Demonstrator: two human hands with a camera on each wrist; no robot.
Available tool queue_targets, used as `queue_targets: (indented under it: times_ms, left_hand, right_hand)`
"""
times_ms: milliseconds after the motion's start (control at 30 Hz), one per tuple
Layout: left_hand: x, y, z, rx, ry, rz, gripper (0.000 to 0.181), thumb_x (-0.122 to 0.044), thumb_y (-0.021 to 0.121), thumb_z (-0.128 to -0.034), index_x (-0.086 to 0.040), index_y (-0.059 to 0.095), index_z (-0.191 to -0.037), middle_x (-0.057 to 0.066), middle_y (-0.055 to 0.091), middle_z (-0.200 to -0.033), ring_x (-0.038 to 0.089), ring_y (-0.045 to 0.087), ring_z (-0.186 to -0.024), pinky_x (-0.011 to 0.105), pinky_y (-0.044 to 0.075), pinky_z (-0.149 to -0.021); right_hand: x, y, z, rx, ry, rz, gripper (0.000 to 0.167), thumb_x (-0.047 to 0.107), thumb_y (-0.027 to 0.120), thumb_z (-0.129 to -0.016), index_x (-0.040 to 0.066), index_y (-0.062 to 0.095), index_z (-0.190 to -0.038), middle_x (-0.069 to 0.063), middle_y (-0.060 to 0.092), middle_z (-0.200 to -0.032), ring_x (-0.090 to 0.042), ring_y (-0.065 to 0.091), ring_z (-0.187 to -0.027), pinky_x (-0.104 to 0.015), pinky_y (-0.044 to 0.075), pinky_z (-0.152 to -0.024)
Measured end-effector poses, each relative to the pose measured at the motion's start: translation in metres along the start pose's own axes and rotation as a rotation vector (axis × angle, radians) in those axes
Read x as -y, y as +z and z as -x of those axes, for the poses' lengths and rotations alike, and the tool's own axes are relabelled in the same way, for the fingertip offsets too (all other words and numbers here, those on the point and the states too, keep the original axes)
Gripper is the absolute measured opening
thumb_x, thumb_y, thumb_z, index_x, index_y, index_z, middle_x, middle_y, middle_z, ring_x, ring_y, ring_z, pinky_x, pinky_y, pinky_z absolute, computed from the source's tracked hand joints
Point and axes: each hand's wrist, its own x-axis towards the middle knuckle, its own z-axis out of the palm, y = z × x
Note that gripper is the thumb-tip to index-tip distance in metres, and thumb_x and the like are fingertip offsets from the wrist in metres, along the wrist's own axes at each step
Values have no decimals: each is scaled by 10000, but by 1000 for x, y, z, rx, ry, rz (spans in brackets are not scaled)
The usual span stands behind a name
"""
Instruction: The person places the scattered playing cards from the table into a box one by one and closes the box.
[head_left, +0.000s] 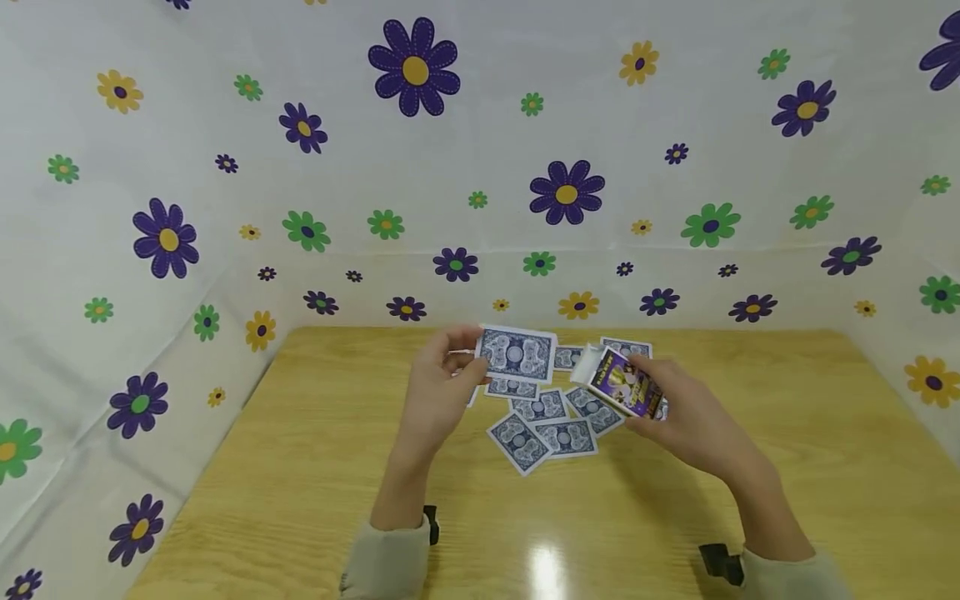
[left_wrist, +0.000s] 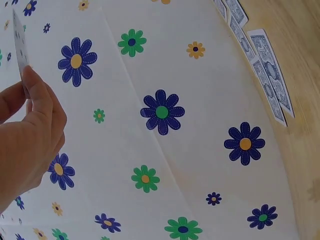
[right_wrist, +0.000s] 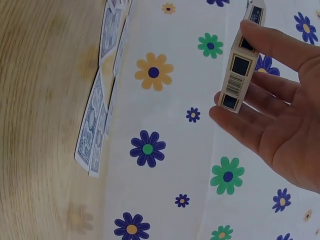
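A blue-backed playing card [head_left: 515, 354] is pinched at its left edge by my left hand [head_left: 441, 392], raised above the table. In the left wrist view the card [left_wrist: 20, 47] appears almost edge-on between thumb and fingers. My right hand [head_left: 693, 417] holds a purple card box [head_left: 626, 382] with its white flap open toward the left. The right wrist view shows the box's narrow side [right_wrist: 236, 75] with a barcode, held between thumb and fingers. Beneath both hands, several blue-backed cards [head_left: 566, 437] lie spread and overlapping; some are partly hidden by the held card and box.
The wooden table [head_left: 315, 467] extends around the cards. A white cloth with purple, green and yellow flowers [head_left: 480, 150] hangs along the back and sides of the table. Dark straps [head_left: 722, 563] show at both wrists near the sleeves.
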Motion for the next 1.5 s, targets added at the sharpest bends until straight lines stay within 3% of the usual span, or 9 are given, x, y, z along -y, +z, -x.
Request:
queue_targets:
  times_ms: [167, 300, 467, 700, 900, 1133, 1300, 1500]
  left_hand:
    - [-3, 7, 8, -40, 3, -84, 197, 16, 613, -927, 5, 644, -1122, 134, 635, -1079, 211, 618, -880, 233, 557, -717]
    - [-7, 10, 11, -49, 70, -118, 129, 17, 627, -932, -5, 671, -1051, 122, 665, -1036, 214, 598, -852, 206, 515, -673]
    - [-7, 13, 9, -70, 108, -109, 97, 50, 615, -931, 22, 684, -992, 129, 683, -982, 214, 611, -825, 209, 514, -659]
    - [0, 14, 5, -112, 62, -93, 116, 49, 568, -958, 35, 663, -1024, 160, 633, -969, 186, 616, -758, 220, 548, -653]
    - [-1, 14, 4, -68, 2, -32, 154, -13, 457, -1031, 23, 558, -1141, 162, 516, -991, 225, 643, -744, 381, 604, -641]
    - [1, 18, 5, -99, 16, -73, 155, -48, 466, -1036, 2, 575, -1135, 124, 511, -953, 123, 454, -578, 194, 417, -463]
    - [-1, 21, 8, -94, 7, -23, 169, -60, 510, -1024, 17, 597, -1147, 152, 557, -994, 153, 576, -592, 270, 562, -524]
    - [-2, 24, 10, -69, 61, -16, 148, -7, 585, -974, 35, 628, -1109, 157, 613, -1005, 315, 680, -690, 345, 599, -598]
  right_hand:
    - [10, 1, 7, 18, 6, -20, 772, 166, 804, -829, 61, 418, -1489, -186, 526, -1381, -262, 557, -1039, -420, 516, -834]
    - [20, 1, 9, 6, -24, -21, 778, 181, 818, -821, 82, 427, -1486, -174, 523, -1394, -256, 566, -1040, -405, 534, -809]
    - [27, 0, 8, 9, -44, -31, 778, 161, 826, -813, 77, 434, -1480, -177, 502, -1436, -333, 548, -1195, -447, 526, -898]
    - [30, 4, 7, 68, -33, -23, 815, 175, 819, -822, 71, 389, -1507, -171, 433, -1502, -346, 517, -1267, -470, 504, -966]
    - [30, 5, 8, 69, -56, -18, 808, 172, 814, -828, 70, 389, -1507, -176, 417, -1514, -330, 545, -1229, -459, 518, -938]
    - [31, 8, 9, 72, -51, 31, 797, 193, 816, -826, 91, 405, -1502, -156, 478, -1456, -276, 583, -1150, -401, 532, -889]
    - [32, 8, 10, 75, -50, 48, 794, 193, 818, -824, 104, 410, -1499, -134, 494, -1441, -241, 587, -1124, -378, 538, -867]
    - [31, 8, 10, 73, -51, 53, 804, 205, 821, -823, 109, 403, -1504, -134, 492, -1442, -253, 584, -1144, -385, 539, -881]
